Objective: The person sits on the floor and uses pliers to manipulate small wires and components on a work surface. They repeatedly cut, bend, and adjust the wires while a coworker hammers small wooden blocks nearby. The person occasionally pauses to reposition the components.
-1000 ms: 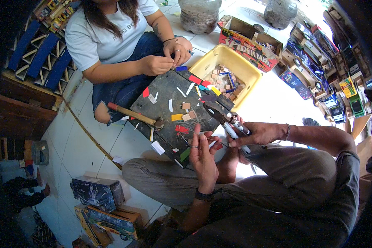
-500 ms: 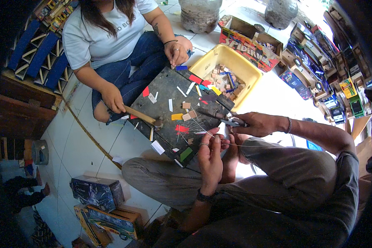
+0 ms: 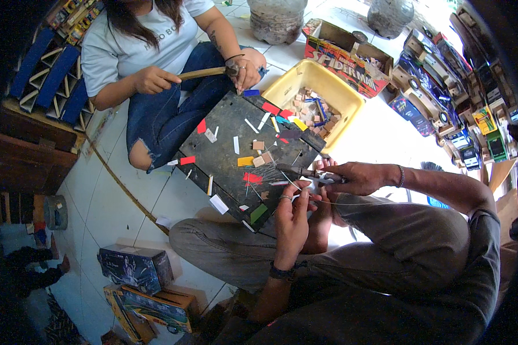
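My left hand (image 3: 293, 223) pinches a thin pale wire (image 3: 354, 204) between thumb and fingers. The wire trails off to the right across my leg. My right hand (image 3: 360, 177) is wrapped round dark pliers (image 3: 300, 171), whose jaws point left, just above my left fingertips. Both hands are over the near right corner of a dark low board (image 3: 213, 158). On the board beside them lies a heap of short cut wires (image 3: 266, 172). Several small wooden blocks (image 3: 258, 145) and a red piece (image 3: 252, 178) are close to the heap.
Across the board a co-worker holds a hammer (image 3: 204, 73) over a small blue piece (image 3: 251, 92). A yellow tub (image 3: 342, 103) of blocks and a printed carton (image 3: 345, 63) stand beyond. Toy trucks (image 3: 431, 86) line the right side; printed boxes (image 3: 135, 267) lie at lower left.
The co-worker's hammer has risen from the board's left edge to their other hand at the blue piece. My pliers have shifted slightly and turned; my left hand stays nearly still on the wire.
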Motion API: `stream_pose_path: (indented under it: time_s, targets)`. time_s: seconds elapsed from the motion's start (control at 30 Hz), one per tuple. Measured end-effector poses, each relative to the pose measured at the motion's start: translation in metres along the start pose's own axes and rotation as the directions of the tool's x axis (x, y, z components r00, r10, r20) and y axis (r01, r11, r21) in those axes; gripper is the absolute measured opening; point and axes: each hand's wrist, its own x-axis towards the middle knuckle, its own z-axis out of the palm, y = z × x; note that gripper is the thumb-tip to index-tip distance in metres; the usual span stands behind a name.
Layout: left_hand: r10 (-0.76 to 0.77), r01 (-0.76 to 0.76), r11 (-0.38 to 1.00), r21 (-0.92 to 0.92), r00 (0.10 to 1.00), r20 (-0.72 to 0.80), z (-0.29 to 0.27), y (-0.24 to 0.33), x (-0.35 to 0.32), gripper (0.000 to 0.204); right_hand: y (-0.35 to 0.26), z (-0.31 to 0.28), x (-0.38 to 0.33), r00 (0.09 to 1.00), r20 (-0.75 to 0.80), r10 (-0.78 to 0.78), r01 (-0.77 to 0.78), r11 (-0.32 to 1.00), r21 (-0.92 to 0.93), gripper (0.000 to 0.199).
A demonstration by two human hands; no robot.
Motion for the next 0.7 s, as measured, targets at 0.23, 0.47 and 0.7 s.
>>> stream_pose_path:
  time_s: [0.23,0.47,0.7]
  targets:
    - [0.020,-0.021,0.999,0.026,0.999,0.031,0.0017,-0.0032,0.0002,0.025,0.0022,0.0050,0.0031,0.989,-0.023,-0.147,0.146,0.989,-0.021,0.047]
    - [0.021,-0.022,1.000,0.019,0.999,0.027,0.0026,-0.0061,0.0004,0.025,0.0065,0.0063,0.0040,0.978,-0.050,-0.200,0.198,0.979,-0.056,0.047]
    - [0.025,-0.026,0.999,0.032,0.999,0.030,0.0026,-0.0073,0.0015,0.023,0.0042,0.0063,0.0036,0.983,-0.053,-0.178,0.175,0.983,-0.059,0.042]
